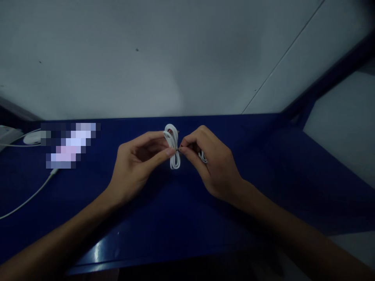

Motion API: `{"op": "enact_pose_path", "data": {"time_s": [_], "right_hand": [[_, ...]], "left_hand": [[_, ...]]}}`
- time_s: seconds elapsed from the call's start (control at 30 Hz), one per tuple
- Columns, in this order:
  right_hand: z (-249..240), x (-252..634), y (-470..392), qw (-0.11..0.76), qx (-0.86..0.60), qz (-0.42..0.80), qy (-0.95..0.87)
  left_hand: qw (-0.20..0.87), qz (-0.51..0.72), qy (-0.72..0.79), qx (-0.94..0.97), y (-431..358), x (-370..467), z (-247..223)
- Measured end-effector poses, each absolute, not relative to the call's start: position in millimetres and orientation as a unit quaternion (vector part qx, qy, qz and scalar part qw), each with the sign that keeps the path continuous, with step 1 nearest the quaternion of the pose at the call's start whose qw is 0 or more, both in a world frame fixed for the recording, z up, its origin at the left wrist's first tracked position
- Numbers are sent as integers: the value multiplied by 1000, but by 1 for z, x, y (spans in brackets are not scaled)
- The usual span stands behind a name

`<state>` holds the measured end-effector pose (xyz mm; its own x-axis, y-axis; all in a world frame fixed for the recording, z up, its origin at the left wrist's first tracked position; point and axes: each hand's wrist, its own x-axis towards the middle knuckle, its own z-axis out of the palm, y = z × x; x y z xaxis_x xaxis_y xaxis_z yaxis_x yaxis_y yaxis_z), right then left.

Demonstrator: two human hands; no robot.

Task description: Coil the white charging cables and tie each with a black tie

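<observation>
A coiled white cable is held upright above the blue table, pinched at its middle between the thumb and fingers of my left hand. A thin black twist tie goes around the coil at its waist. My right hand is closed just to the right, its thumb and index finger pinching the dark end of the tie. Behind the right hand's fingers a second bit of white cable shows; most of it is hidden, and whether the hand touches it I cannot tell.
On the left of the blue table lies a blurred-out bright device with a white cord plugged in. Near it are a white rounded item and a white box. A pale wall rises behind.
</observation>
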<state>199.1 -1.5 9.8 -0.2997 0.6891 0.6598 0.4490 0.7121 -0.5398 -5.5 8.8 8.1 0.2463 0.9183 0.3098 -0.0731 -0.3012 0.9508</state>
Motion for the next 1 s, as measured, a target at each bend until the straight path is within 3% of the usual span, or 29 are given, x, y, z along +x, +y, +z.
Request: {"op": "enact_pose_path", "data": {"time_s": [0.13,0.23,0.3,0.4,0.5,0.7,0.83,1.0], "right_hand": [[11,199,-6,469,-391,265,-746],[11,202,-3,452,-375,443,-677],[11,205,1,418,-333,573,-621],[12,209,6,374,-299,679,-556],[16,209,5,399,-302,657,-563],[19,204,-5,517,-359,361,-688],[12,202,-3,539,-336,168,-754],[8,204,3,538,-317,58,-779]], "left_hand": [[235,512,343,751,6,-11,8],[18,471,312,825,3,-18,10],[-37,450,280,848,1,-23,12],[-13,432,264,862,-1,-26,14],[12,491,276,826,1,-21,16],[387,553,353,648,7,-8,18],[464,545,358,600,9,-7,16],[534,524,363,556,9,-7,13]]}}
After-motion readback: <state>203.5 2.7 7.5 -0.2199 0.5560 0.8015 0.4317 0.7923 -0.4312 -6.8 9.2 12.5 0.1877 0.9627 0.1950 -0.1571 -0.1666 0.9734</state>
